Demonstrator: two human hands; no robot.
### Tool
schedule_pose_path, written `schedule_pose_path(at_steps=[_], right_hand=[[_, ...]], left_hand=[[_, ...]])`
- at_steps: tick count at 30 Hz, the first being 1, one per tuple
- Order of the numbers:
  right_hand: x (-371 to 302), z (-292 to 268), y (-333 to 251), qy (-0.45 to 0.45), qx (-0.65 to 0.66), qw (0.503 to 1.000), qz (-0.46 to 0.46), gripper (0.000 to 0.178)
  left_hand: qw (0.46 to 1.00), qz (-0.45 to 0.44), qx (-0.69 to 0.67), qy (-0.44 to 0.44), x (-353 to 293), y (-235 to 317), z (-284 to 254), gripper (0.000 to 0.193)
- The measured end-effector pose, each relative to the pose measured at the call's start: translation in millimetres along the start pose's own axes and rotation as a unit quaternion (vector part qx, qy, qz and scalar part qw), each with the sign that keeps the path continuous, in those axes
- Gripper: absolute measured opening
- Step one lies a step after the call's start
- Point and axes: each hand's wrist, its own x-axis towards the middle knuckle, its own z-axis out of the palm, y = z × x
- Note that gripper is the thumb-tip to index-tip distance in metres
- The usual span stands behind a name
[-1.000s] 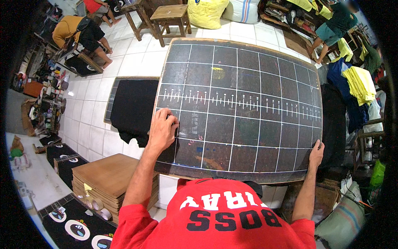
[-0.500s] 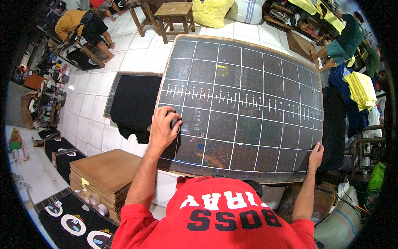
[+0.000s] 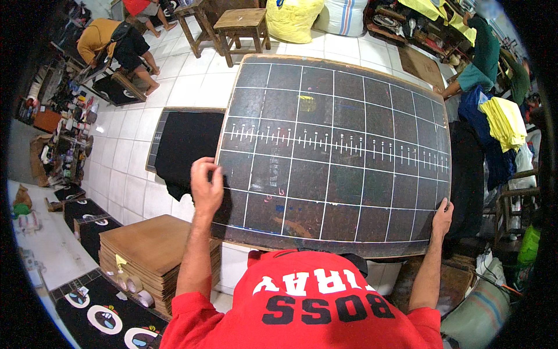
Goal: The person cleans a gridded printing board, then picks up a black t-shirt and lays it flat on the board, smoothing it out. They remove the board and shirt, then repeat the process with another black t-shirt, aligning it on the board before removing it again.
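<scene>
A large dark board (image 3: pixel 343 192) with a white grid and a ruler-like row of tick marks lies tilted in front of me. My right hand (image 3: pixel 443 218) grips its right edge, thumb on top and fingers hidden behind the edge. At the board's left edge is my left hand (image 3: pixel 207 185), its fingers curled; whether anything is between them I cannot make out. Just beyond that hand, a black cloth (image 3: pixel 192 148) covers another gridded board low on the left.
At lower left stands a stack of brown boards (image 3: pixel 148 241) with tape rolls (image 3: pixel 133 284). Black printed panels (image 3: pixel 104 317) lie beside it. Wooden stools (image 3: pixel 243 26) and stuffed sacks (image 3: pixel 293 20) stand at the back. Other people (image 3: pixel 119 43) bend over work farther off. Yellow cloth (image 3: pixel 504 125) lies right.
My left hand has moved left, from above the board's surface to its left edge. The board has shifted very slightly left in view. My right hand keeps its grip.
</scene>
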Motion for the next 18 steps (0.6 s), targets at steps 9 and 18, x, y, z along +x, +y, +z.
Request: schedule_pose_path(at_steps=[9, 18], right_hand=[[0, -5, -4, -0.018, -0.011, 1.0, 0.011, 0.07], [4, 0, 3, -0.018, 0.0, 1.0, 0.006, 0.071]], left_hand=[[0.945, -0.277, -0.154, 0.077, -56, -92, -50, 0.016], [0.89, -0.341, 0.121, -0.276, -143, -113, -56, 0.012]])
